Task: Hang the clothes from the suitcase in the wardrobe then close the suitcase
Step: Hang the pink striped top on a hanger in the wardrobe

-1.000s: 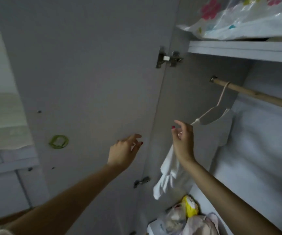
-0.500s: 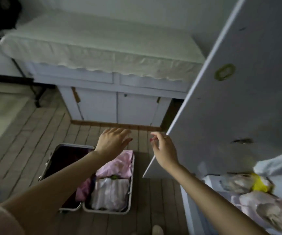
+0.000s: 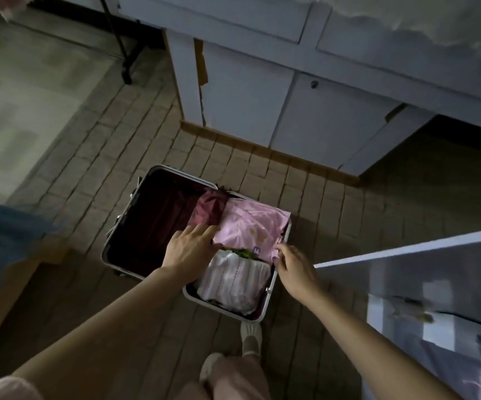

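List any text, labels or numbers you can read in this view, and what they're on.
None readable.
pink garment in the suitcase: a small purple patch near its lower edge, too blurred to read.
Its small yellow prints: shapes only, no letters.

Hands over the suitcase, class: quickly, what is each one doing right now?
Left hand: open, fingers straight, touching the pink garment's left edge.
Right hand: fingers curled, pinching the pink garment's right corner.

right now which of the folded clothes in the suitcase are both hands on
The pink garment at the far end of the suitcase; the left hand and right hand are at its corners. The striped white garment lies untouched.
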